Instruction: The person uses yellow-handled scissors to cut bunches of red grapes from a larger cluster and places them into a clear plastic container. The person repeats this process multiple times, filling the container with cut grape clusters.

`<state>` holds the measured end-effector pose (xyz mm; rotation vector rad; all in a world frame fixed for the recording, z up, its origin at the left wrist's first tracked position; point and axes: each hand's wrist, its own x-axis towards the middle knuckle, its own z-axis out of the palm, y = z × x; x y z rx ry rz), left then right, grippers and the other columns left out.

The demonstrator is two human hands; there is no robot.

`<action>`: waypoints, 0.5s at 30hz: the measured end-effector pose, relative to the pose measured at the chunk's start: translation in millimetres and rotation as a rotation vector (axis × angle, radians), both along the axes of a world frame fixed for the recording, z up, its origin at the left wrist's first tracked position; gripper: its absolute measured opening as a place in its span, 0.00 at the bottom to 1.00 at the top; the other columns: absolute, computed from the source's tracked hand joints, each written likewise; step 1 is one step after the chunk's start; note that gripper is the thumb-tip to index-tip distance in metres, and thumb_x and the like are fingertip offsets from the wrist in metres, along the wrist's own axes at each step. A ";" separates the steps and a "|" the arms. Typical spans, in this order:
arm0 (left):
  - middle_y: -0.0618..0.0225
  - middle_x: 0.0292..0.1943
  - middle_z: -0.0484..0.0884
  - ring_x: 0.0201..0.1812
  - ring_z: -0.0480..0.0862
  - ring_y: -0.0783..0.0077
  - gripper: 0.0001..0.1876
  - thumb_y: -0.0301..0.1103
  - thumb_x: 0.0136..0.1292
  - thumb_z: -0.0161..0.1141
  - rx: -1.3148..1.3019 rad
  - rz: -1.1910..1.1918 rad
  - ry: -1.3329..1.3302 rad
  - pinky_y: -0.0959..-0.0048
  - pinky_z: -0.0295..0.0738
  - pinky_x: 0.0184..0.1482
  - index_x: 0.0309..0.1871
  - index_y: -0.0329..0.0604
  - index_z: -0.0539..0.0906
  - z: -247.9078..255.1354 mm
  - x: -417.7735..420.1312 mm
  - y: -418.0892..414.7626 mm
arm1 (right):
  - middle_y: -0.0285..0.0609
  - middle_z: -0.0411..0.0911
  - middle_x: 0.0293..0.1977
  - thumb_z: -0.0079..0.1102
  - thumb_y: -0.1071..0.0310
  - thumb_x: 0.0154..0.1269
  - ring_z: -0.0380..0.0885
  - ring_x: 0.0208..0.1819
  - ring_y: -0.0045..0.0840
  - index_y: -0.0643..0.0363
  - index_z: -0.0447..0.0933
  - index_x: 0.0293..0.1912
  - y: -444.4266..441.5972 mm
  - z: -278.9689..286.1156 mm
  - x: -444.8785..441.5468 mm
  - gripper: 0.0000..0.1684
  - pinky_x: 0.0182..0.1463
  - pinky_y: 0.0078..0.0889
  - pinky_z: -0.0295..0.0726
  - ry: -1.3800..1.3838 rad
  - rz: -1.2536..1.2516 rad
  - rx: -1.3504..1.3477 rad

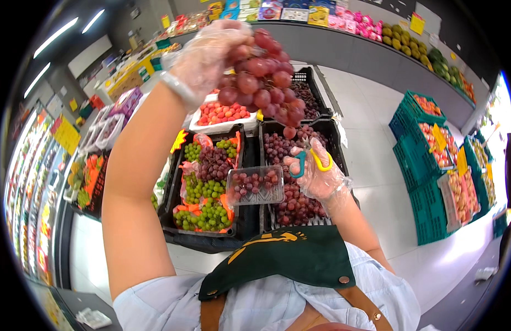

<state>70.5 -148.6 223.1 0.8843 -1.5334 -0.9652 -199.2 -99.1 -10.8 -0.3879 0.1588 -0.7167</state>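
My left hand [216,47], in a clear plastic glove, holds up a large bunch of red grapes [265,78] at the top centre. Lower right, my right hand [317,178], gloved too, holds small scissors [322,160] with one teal and one yellow handle loop, just below the hanging bunch. A clear plastic punnet [255,196] with some red grapes rests across the inner edges of two black crates. The right crate [262,145] holds loose bunches of red grapes. In the left crate [166,207] lie green grapes and a dark red bunch on orange wrapping.
Behind stand a white box of small red-orange fruit [224,113] and a black crate of dark grapes [305,93]. Teal crates [421,207] of packed fruit are stacked at the right. A long grey counter [342,49] bearing fruit and boxes curves across the back. Refrigerated shelves [29,198] line the left.
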 end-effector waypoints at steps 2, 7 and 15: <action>0.55 0.51 0.82 0.45 0.87 0.65 0.14 0.37 0.73 0.55 0.071 -0.025 0.039 0.68 0.86 0.46 0.54 0.37 0.73 5.2 7.1 -1.2 | 0.59 0.83 0.42 0.51 0.40 0.72 0.86 0.36 0.37 0.62 0.79 0.46 3.6 -1.8 -0.1 0.31 0.30 0.32 0.88 -0.028 0.022 0.040; 0.47 0.59 0.77 0.54 0.84 0.57 0.24 0.40 0.75 0.51 0.204 -0.317 0.159 0.61 0.85 0.52 0.67 0.34 0.67 24.3 -4.2 24.1 | 0.58 0.83 0.41 0.50 0.40 0.73 0.86 0.35 0.38 0.62 0.80 0.45 8.8 -9.7 -12.9 0.31 0.32 0.35 0.89 -0.078 0.011 0.073; 0.57 0.44 0.84 0.40 0.86 0.69 0.17 0.42 0.75 0.51 0.137 -0.141 0.166 0.72 0.85 0.37 0.54 0.37 0.76 -8.9 -16.3 12.8 | 0.55 0.82 0.41 0.45 0.44 0.76 0.86 0.35 0.34 0.62 0.73 0.50 16.4 -24.0 -69.2 0.28 0.33 0.31 0.88 -0.037 -0.214 -0.032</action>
